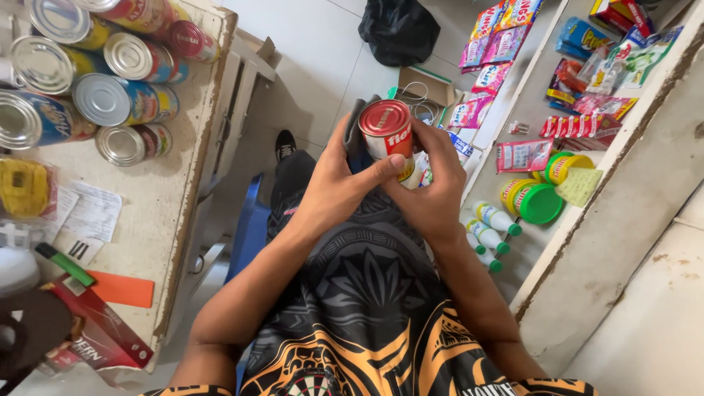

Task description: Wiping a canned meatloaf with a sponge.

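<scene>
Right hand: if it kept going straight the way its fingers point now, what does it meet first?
The right hand points toward the person's left, fingers wrapped on the red-topped can. Beyond the can it would likely meet the left hand gripping the other side; depth is unclear.

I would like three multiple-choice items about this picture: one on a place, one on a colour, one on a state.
1. Where do the other tins lie?
A. on the table at the left
B. on the floor
C. on the shelf at the right

2. What colour is the top of the held can?
A. green
B. red
C. blue

3. How is the can held?
A. by one hand only
B. by both hands
C. by no hand

Answers:
1 A, the tins lie on their sides on the table.
2 B, the can has a red top.
3 B, the left hand and the right hand both grip it.
</scene>
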